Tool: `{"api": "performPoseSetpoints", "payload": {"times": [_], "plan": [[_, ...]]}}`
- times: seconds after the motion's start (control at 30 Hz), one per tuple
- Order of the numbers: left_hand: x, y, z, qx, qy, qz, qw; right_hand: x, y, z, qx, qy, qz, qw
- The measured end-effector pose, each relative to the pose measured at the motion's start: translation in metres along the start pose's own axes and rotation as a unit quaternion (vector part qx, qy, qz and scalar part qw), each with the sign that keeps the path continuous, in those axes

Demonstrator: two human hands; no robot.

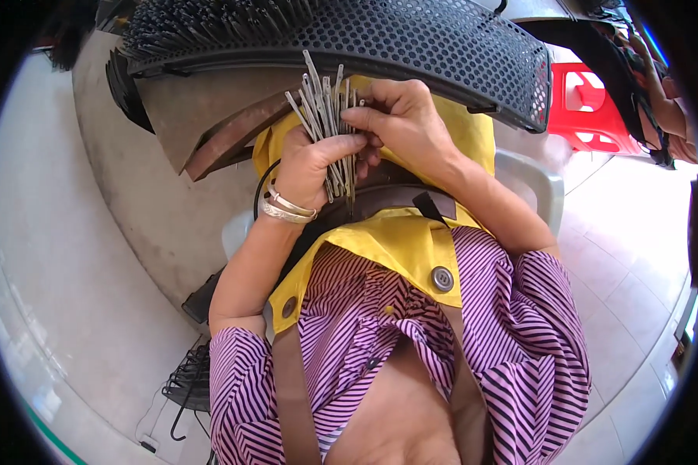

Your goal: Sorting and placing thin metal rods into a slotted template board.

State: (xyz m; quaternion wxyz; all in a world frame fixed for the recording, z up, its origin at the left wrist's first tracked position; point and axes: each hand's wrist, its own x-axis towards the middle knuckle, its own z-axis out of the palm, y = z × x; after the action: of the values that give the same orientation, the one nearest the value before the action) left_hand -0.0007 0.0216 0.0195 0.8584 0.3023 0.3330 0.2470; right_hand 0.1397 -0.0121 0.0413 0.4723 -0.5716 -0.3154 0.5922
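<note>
Item, nearest: striped pink-and-black shirt (535,349), beneath a yellow apron (399,240) with brown straps (291,387) and dark buttons; the apron also spreads over the lap, seemingly to guard the clothes.

Item: pale chair (531,182), its edge showing right of the lap.

Item: left hand (310,163), two bangles (287,208) at the wrist. Grasping; thumb laid across the front of a bundle of slender grey metal rods (329,108), remaining fingers largely hidden behind. The grip sits low, probably so that the upper ends fan loose and stand apart.

Item: right hand (407,124), at the bundle's right side. Thumb and forefinger closed together on the rods there; how many are caught cannot be told. The bundle stands upright, slightly splayed, between the hands above the lap, presumably for close sight and reach.

Item: black perforated tray (411,46), just beyond the hands, running left to right. Dark slender pieces (209,27) are heaped at its left end; the raised edge likely keeps them from sliding off.

Item: floor (612,240), pale tiles at right, duller grey at left.

Item, far right: red plastic stool (597,112); beside it, another person (666,108), partly seen.
</note>
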Motion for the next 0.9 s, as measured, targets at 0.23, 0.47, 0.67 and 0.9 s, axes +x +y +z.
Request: {"api": "performPoseSetpoints", "payload": {"times": [0.23, 0.47, 0.67, 0.9], "plan": [[0.003, -0.002, 0.002, 0.065, 0.059, -0.005, 0.996, 0.010, 0.011, -0.023, -0.153, 0.101, -0.168, 0.969], [0.004, -0.020, -0.008, -0.040, 0.078, -0.043, 0.995, 0.014, -0.026, -0.047, 0.007, 0.106, -0.167, 0.980], [-0.004, -0.035, -0.002, -0.007, 0.078, -0.046, 0.996, 0.054, -0.045, -0.058, -0.080, 0.223, -0.389, 0.890], [-0.017, -0.042, -0.010, 0.098, 0.070, -0.036, 0.992, 0.104, -0.052, -0.053, -0.226, 0.281, -0.404, 0.840]]}}
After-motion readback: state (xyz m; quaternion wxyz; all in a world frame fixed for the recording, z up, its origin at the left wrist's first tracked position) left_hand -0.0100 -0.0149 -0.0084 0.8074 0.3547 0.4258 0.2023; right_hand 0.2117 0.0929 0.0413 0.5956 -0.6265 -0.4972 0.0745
